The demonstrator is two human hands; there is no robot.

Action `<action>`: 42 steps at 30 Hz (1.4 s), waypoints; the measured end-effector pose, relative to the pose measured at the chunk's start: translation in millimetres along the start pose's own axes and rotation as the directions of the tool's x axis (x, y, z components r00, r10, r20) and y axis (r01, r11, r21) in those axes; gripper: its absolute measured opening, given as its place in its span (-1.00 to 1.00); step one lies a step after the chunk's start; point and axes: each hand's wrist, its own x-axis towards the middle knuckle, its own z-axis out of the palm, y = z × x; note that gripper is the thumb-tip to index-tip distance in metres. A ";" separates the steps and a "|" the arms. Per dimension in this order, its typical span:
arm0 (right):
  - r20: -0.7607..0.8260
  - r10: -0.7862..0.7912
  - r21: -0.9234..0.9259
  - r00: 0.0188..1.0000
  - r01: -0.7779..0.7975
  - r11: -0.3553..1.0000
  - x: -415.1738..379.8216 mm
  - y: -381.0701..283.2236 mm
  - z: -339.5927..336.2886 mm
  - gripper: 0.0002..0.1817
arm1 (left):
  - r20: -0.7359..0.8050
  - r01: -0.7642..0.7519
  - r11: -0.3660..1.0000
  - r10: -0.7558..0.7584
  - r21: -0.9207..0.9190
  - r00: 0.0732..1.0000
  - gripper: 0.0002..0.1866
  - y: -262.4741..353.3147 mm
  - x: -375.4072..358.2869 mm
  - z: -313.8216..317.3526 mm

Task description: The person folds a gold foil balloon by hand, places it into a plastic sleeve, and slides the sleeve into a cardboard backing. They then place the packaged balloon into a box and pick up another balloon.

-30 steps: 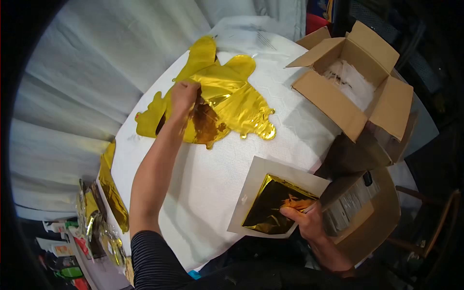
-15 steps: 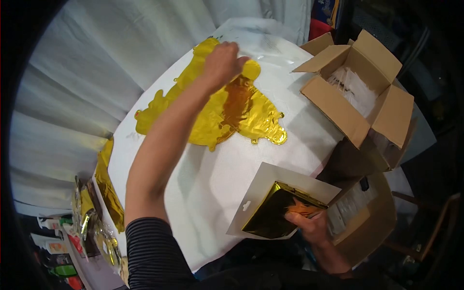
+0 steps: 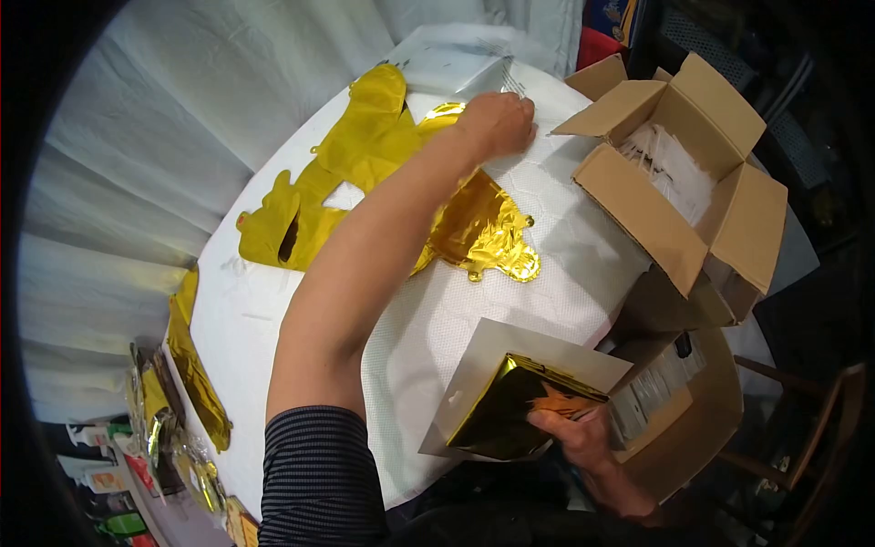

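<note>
My left hand (image 3: 499, 125) is closed at the far side of the white table, at the corner of a clear plastic bag (image 3: 447, 66) whose creases run into its fingers. Under that arm lie flat, uninflated gold foil balloons (image 3: 365, 128), overlapping, with small tabs along their edges. Part of them is hidden by the forearm. Near the front edge, my right hand (image 3: 583, 438) grips a folded gold foil balloon (image 3: 524, 406) together with a white backing card (image 3: 488, 351) that has a hang hole. My thumb presses on the shiny face.
An open cardboard box (image 3: 643, 210) with white contents stands at the right. Below it is another box (image 3: 702, 419) holding clear packets. Gold foil (image 3: 196, 365) hangs over the table's left edge, beside packaged items (image 3: 159, 410). A white curtain (image 3: 155, 137) borders the left side.
My left hand has moved right, across the gold balloons to the plastic bag. The balloons on the left have shifted and separated somewhat. My right hand still holds the folded balloon and card.
</note>
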 end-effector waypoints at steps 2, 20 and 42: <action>-0.003 0.027 -0.003 1.000 -0.027 1.000 0.7 2.6 -0.8 -0.51 | -0.005 -0.016 1.000 0.016 0.024 1.000 -0.69 7.5 -3.1 -8.5; 0.014 -0.134 -0.097 0.991 0.135 0.986 -12.2 1.0 7.3 -0.64 | -0.052 0.006 0.078 -0.711 -0.997 0.701 -0.73 -34.9 -109.6 -172.6; -0.004 -0.207 -0.068 0.978 0.206 0.976 -62.1 24.9 40.5 -0.54 | 0.420 0.145 -0.396 -0.882 -0.907 0.216 -0.51 156.0 -485.2 -147.7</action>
